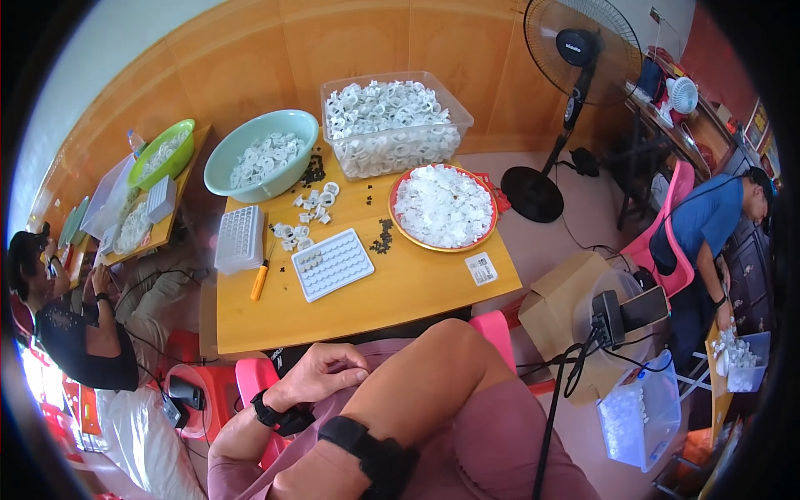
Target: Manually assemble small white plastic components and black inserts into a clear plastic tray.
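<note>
My left hand (321, 375) rests in front of my body near the table's edge, its fingers curled in beside my right forearm. Nothing shows in it. My right arm is bent across me; past its black wristband (367, 446), only part of my right hand (312, 477) shows at the lower edge, its fingers hidden. Neither hand touches the table (275, 321). On it lies a white slotted tray (342, 271) with a few small beige pieces at its left. An orange-handled screwdriver (261, 281) lies beside a stack of white trays (240, 242). Loose white ring-shaped parts (317, 202) sit behind.
Along the back stand a teal basin (218, 179) and a clear bin (467, 123) of white parts. A red-rimmed dish (400, 229) holds white pieces; small black pieces (383, 237) lie nearby. A fan (575, 83), carton (554, 304) and cables flank the table. Two people work at either side.
</note>
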`<action>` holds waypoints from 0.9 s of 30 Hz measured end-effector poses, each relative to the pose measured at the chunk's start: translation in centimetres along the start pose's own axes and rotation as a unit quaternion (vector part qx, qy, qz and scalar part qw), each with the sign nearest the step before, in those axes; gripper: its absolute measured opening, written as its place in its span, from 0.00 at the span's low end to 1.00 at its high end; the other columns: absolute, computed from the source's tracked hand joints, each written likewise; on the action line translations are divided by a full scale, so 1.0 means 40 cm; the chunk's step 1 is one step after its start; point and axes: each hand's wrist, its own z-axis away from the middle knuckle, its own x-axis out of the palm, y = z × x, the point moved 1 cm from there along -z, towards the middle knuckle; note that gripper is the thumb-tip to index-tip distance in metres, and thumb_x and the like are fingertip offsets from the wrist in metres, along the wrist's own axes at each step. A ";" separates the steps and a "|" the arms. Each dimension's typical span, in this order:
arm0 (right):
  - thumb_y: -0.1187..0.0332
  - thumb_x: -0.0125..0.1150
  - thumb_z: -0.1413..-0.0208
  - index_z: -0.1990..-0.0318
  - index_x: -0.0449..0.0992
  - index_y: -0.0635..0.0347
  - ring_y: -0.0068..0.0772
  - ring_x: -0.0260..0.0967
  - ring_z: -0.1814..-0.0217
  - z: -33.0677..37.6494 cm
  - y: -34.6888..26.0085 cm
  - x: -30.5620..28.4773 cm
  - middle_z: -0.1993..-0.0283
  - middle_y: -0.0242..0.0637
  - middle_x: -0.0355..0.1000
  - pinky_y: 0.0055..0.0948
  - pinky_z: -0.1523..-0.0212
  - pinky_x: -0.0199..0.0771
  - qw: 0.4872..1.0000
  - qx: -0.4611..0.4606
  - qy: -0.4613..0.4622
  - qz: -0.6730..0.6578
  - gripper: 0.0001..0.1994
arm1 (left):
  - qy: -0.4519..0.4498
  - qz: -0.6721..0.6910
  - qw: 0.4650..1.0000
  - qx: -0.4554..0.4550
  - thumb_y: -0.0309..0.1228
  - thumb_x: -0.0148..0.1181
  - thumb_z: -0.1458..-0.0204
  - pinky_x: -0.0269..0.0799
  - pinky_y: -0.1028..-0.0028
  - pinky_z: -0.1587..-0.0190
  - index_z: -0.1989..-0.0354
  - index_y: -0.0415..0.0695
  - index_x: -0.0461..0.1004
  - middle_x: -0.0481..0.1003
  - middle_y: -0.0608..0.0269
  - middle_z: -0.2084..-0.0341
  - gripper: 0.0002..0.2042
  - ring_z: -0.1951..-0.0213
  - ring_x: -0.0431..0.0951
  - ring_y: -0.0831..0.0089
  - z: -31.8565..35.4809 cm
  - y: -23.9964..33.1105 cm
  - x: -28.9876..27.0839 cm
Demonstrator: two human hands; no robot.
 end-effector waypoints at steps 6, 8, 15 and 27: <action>0.70 0.55 0.41 0.60 0.73 0.70 0.48 0.72 0.60 -0.018 0.041 0.022 0.65 0.49 0.73 0.40 0.57 0.70 0.999 0.017 0.008 0.029 0.09 | -0.031 -0.069 0.997 -0.020 0.27 0.63 0.40 0.74 0.78 0.58 0.59 0.35 0.78 0.80 0.65 0.66 0.07 0.63 0.76 0.82 -0.023 0.006 0.014; 0.71 0.55 0.41 0.60 0.73 0.70 0.48 0.72 0.61 -0.076 0.140 0.086 0.65 0.49 0.73 0.40 0.57 0.70 0.999 0.019 0.007 0.036 0.09 | -0.029 -0.054 0.998 -0.034 0.27 0.63 0.40 0.75 0.79 0.58 0.59 0.35 0.78 0.80 0.65 0.66 0.07 0.63 0.77 0.82 -0.022 -0.007 0.003; 0.71 0.55 0.41 0.59 0.73 0.70 0.49 0.72 0.61 -0.125 0.234 0.090 0.65 0.48 0.73 0.41 0.57 0.70 0.996 0.050 -0.002 0.070 0.09 | -0.048 -0.108 0.993 -0.003 0.28 0.63 0.40 0.75 0.78 0.60 0.58 0.36 0.78 0.80 0.65 0.66 0.07 0.64 0.77 0.82 -0.021 0.018 0.005; 0.73 0.56 0.42 0.58 0.74 0.69 0.50 0.72 0.61 -0.127 0.272 0.063 0.65 0.48 0.72 0.42 0.58 0.71 0.988 0.102 -0.020 0.116 0.08 | -0.055 -0.130 0.990 0.014 0.28 0.63 0.40 0.75 0.77 0.61 0.58 0.37 0.79 0.81 0.65 0.66 0.08 0.65 0.77 0.82 -0.027 0.016 0.006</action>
